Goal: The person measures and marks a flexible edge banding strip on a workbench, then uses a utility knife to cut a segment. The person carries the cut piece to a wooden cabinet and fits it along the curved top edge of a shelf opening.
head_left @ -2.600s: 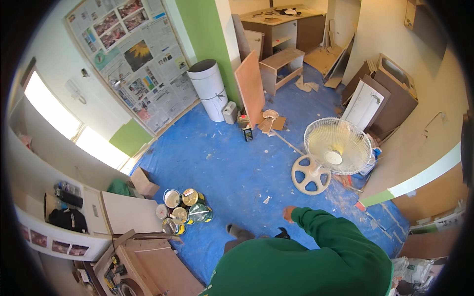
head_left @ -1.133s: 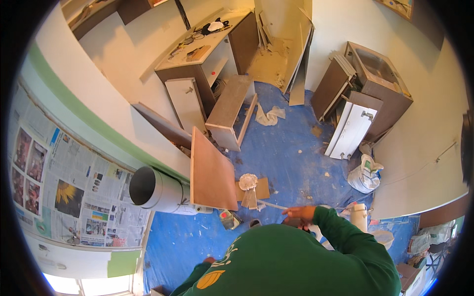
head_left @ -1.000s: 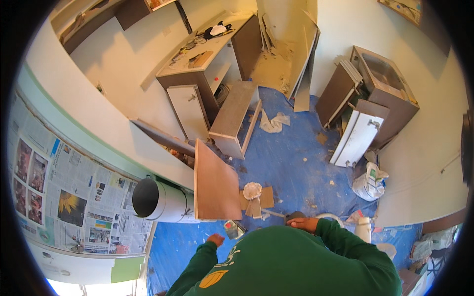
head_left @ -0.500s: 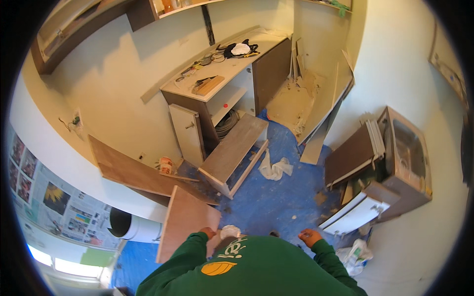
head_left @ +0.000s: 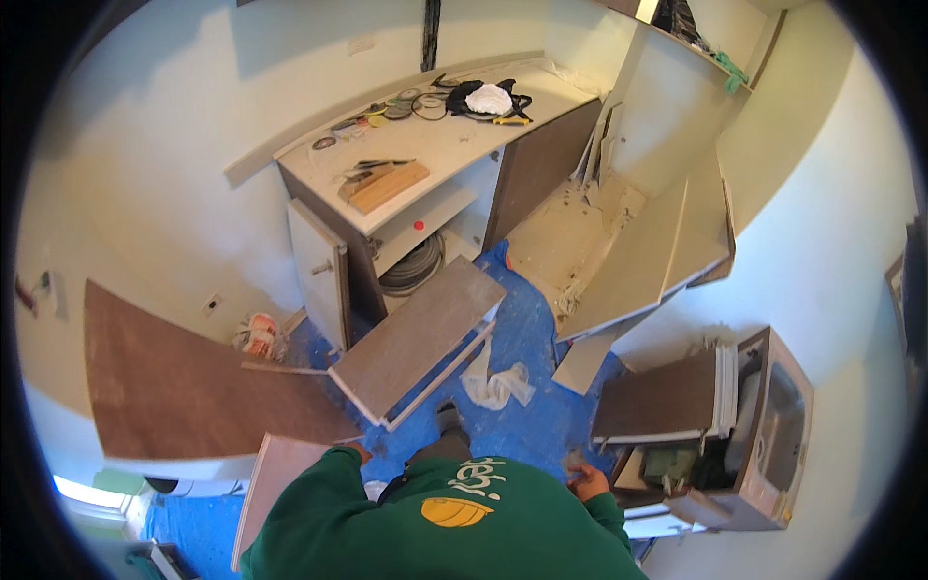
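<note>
My left hand (head_left: 362, 451) hangs low beside a light brown board (head_left: 261, 483). The green sleeve hides most of its fingers, and I cannot tell whether it touches the board. On the other side, my right hand (head_left: 586, 480) is held low with loosely bent fingers, holding nothing that I can see. The nearest thing to it is a cabinet with a steel sink (head_left: 781, 440) at the right. Ahead of me, a low brown cabinet box (head_left: 420, 333) lies on the blue floor sheet (head_left: 527, 333).
A worktop (head_left: 445, 135) holds tools, cables and a wooden block (head_left: 389, 187). Below it lies a coil of grey hose (head_left: 416, 268). Crumpled white plastic (head_left: 496, 385) is on the floor. Long panels (head_left: 657, 256) lean at the right, and a curved brown board (head_left: 193, 387) stands left.
I have stepped forward, and the worktop and cabinet box appear closer. The view has shifted, with the light brown board now lower and partly behind my left arm.
</note>
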The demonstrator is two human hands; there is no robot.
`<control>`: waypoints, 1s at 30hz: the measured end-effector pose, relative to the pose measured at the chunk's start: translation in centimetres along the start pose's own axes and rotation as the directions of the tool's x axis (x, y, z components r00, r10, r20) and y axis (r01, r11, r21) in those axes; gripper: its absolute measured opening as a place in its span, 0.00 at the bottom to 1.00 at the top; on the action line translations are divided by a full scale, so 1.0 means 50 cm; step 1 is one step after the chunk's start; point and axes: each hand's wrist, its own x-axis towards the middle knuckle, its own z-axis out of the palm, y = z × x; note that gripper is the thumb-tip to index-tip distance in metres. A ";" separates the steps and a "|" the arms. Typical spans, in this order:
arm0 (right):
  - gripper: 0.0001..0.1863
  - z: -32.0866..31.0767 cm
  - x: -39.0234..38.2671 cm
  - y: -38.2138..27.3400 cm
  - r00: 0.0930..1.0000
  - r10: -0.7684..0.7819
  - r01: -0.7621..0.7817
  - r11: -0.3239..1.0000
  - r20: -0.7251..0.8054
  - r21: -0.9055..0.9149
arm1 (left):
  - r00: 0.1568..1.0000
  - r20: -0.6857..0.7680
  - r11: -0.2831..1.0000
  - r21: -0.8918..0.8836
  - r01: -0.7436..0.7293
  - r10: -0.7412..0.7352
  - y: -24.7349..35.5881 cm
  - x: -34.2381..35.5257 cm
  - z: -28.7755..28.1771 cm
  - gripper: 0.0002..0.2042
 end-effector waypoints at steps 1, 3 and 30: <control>0.08 -0.013 0.037 -0.034 0.999 0.026 -0.028 0.997 -0.030 -0.070 | 0.999 -0.025 0.999 -0.017 -0.033 0.033 0.039 0.047 -0.061 0.32; 0.08 -0.046 0.073 -0.081 0.992 0.107 -0.116 0.983 -0.067 -0.145 | 0.996 -0.045 0.995 -0.055 -0.080 0.077 0.119 0.084 -0.155 0.28; 0.12 -0.117 1.615 -1.210 0.530 -0.729 0.831 0.348 0.432 -0.433 | 0.805 0.135 0.763 -0.263 0.591 -0.577 0.394 -0.214 -0.055 0.23</control>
